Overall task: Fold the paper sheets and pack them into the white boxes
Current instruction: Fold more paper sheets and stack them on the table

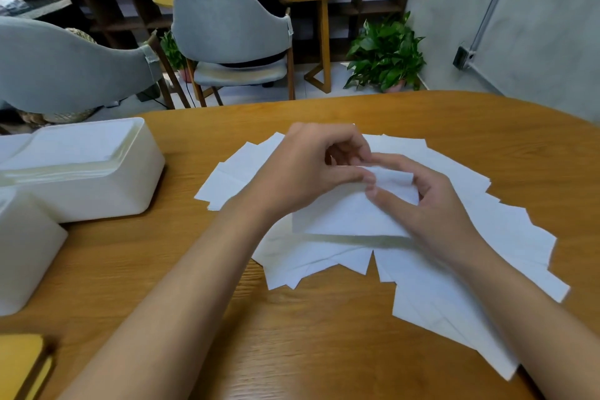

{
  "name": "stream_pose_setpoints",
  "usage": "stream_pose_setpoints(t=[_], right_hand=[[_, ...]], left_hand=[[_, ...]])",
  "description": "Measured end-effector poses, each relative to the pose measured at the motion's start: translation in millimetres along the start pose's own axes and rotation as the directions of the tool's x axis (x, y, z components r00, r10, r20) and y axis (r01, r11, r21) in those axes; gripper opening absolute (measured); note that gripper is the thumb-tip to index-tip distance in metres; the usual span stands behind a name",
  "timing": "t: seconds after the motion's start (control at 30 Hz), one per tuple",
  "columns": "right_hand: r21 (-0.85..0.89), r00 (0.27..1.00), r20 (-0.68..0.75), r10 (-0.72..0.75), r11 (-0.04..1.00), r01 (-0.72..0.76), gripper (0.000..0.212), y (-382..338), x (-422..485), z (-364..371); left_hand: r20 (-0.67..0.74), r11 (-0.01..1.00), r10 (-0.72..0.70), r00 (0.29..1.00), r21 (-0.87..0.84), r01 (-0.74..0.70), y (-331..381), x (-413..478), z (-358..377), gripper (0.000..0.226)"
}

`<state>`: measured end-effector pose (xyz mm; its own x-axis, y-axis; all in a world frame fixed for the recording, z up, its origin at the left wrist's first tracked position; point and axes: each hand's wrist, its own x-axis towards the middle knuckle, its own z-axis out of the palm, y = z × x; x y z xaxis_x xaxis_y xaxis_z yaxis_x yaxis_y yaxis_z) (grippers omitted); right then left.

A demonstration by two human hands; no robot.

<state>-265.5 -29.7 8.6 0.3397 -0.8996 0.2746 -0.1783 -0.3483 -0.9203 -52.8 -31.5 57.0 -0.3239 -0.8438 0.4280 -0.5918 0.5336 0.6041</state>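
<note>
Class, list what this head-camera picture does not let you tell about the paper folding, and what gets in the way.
- Head view: top edge of the held sheet, covered by the left hand and right hand.
- Head view: count of loose sheets; they overlap, forearms cover some.
- Head view: near white box contents; left edge cuts it off.
- Head view: yellow object; corner crops it.

On the rounded wooden table (324, 334) before you, the fanned white paper sheets (519, 230) lie centre-right. Your left hand (305, 169) and right hand (431, 201) meet above them, pinching a folded white paper sheet (350, 214). An open white plastic box (97, 178) sits to their left, and a second white box (26, 253) sits nearer you.
</note>
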Motion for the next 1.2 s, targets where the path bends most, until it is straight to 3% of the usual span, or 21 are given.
stream_pose_setpoints(t=[0.07, 0.13, 0.23, 0.33, 0.6, 0.7, 0.9, 0.97, 1.1, 1.2], right_hand=[[-0.097, 0.997, -0.077, -0.015, 0.995, 0.008, 0.052, 2, 2, -4], [-0.130, 0.982, -0.188, -0.010, 0.991, -0.015, 0.059, 6, 6, -11], [-0.127, 0.963, -0.269, 0.021, 0.990, -0.058, 0.054, 12, 9, -18], [-0.163, 0.957, -0.288, 0.020, 0.984, -0.069, 0.036, 16, 10, -21], [-0.115, 0.947, -0.314, 0.068, 0.987, -0.109, 0.042, 19, 12, -18], [-0.074, 0.935, -0.346, 0.084, 0.990, -0.117, 0.041, 17, 12, -18], [0.052, 0.975, -0.201, 0.096, 0.995, -0.087, 0.031, 4, 8, -13], [0.093, 0.983, -0.157, 0.097, 0.992, -0.083, 0.033, 1, 7, -11], [0.316, 0.992, 0.019, 0.121, 0.941, -0.121, 0.061, -4, 1, -10], [0.278, 0.999, 0.019, 0.048, 0.959, -0.052, 0.047, -8, -1, -7]], left_hand=[[-0.096, 0.994, 0.031, 0.995, 0.104, -0.021, -11, -2, 2, 0.028], [-0.150, 0.975, -0.051, 0.987, 0.207, 0.082, -28, -10, -1, 0.026], [0.008, 0.911, -0.303, 0.953, 0.297, 0.287, -49, -24, -4, 0.027], [0.123, 0.871, -0.405, 0.906, 0.353, 0.342, -55, -31, 1, 0.033], [0.111, 0.896, -0.399, 0.910, 0.259, 0.361, -47, -30, -1, 0.011], [0.133, 0.934, -0.351, 0.927, 0.125, 0.336, -37, -32, -19, 0.007], [0.207, 0.960, -0.238, 0.949, -0.096, 0.262, 2, -15, -28, 0.015], [0.205, 0.961, -0.223, 0.953, -0.116, 0.250, 8, -6, -24, 0.019], [0.146, 0.976, -0.190, 0.971, -0.076, 0.202, 14, 10, -15, 0.022], [0.105, 0.990, -0.141, 0.984, 0.033, 0.138, 13, 18, -9, 0.024]])
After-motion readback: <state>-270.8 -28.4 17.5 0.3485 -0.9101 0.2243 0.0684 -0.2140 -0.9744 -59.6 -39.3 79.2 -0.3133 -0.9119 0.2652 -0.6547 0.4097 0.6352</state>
